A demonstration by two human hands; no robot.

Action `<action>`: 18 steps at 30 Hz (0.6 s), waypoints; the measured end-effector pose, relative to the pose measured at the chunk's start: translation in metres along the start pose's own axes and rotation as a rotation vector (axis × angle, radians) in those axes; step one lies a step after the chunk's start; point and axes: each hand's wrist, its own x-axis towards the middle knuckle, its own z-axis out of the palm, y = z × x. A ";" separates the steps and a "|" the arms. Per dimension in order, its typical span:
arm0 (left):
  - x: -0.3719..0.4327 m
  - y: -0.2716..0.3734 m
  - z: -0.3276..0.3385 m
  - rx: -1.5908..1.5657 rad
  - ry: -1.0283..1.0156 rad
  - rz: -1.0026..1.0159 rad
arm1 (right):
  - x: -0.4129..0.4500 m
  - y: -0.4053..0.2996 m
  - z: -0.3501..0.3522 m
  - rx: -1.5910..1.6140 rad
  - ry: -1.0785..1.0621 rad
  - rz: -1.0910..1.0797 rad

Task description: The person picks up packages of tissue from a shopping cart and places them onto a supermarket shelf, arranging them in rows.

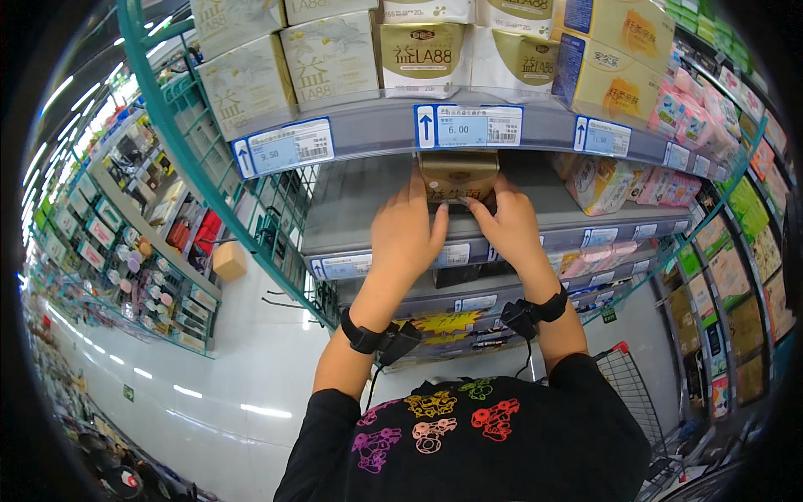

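Both of my hands are on a gold-brown box (458, 179) on the second shelf (357, 207), under the upper shelf's lip. My left hand (409, 229) grips its left side, with the thumb at the lower front edge. On the box's right side lies my right hand (509, 219), its thumb likewise near the lower front edge. The box bears printed writing, and its top end is partly hidden by the shelf above. Gold and white packs (421, 59) stand in a row on the upper shelf, beside pale boxes (332, 59) and yellow boxes (615, 78).
Price tags line the shelf edge (376, 135). Pink and white packs (599, 185) sit further right on my shelf. A teal wire frame (207, 169) borders the shelves at left. A shopping cart (633, 389) stands at lower right, and a cardboard box (229, 261) is at left.
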 end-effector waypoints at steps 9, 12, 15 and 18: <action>0.005 -0.007 0.009 0.044 -0.013 0.041 | 0.006 0.007 0.015 -0.225 0.166 0.080; 0.003 -0.006 0.007 0.071 0.048 0.064 | 0.006 0.003 0.011 -0.192 0.253 -0.005; -0.008 -0.005 -0.003 -0.005 0.244 0.251 | -0.013 -0.014 -0.005 -0.200 0.347 -0.182; -0.032 0.005 -0.019 -0.290 0.174 0.351 | -0.044 -0.029 -0.017 -0.158 0.428 -0.191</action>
